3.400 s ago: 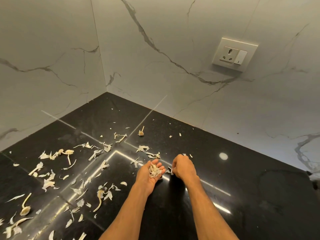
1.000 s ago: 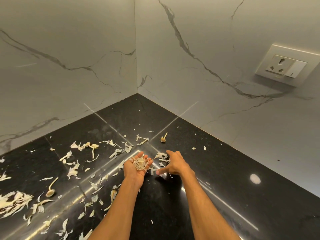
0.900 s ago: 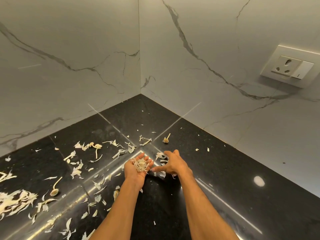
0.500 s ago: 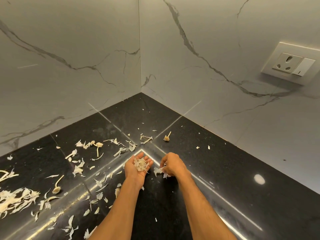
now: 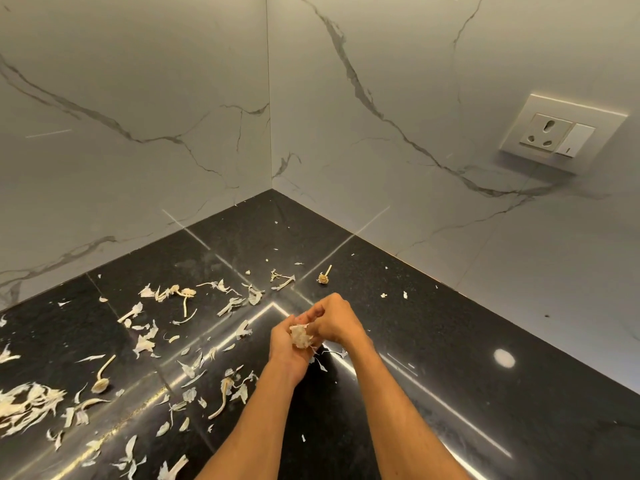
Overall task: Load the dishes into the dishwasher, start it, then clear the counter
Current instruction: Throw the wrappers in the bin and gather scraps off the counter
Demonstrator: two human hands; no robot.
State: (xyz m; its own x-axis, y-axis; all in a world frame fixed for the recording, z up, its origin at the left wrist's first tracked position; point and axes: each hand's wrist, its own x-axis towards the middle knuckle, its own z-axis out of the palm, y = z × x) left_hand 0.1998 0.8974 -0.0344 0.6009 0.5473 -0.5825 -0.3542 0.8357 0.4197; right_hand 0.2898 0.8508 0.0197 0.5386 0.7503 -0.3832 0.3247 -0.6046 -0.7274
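Pale garlic peels (image 5: 149,337) and stems lie scattered over the black granite counter (image 5: 485,393), mostly to the left. My left hand (image 5: 285,351) is palm up over the counter and cups a small heap of collected peels (image 5: 300,336). My right hand (image 5: 334,320) has come over it, fingers curled, pressing more peels into that heap. A few flakes hang or fall just below the two hands. A garlic stem end (image 5: 323,277) lies beyond the hands near the wall.
Two white marble walls meet in a corner (image 5: 270,188) behind the counter. A wall socket with a switch (image 5: 557,136) sits at the right. A bigger pile of peels (image 5: 27,405) lies at the left edge. Tiny flakes (image 5: 393,295) dot the right side.
My right hand picked up peels from the counter beside the left hand and brought them onto the left palm. The heap there has grown. The view shifted slightly.
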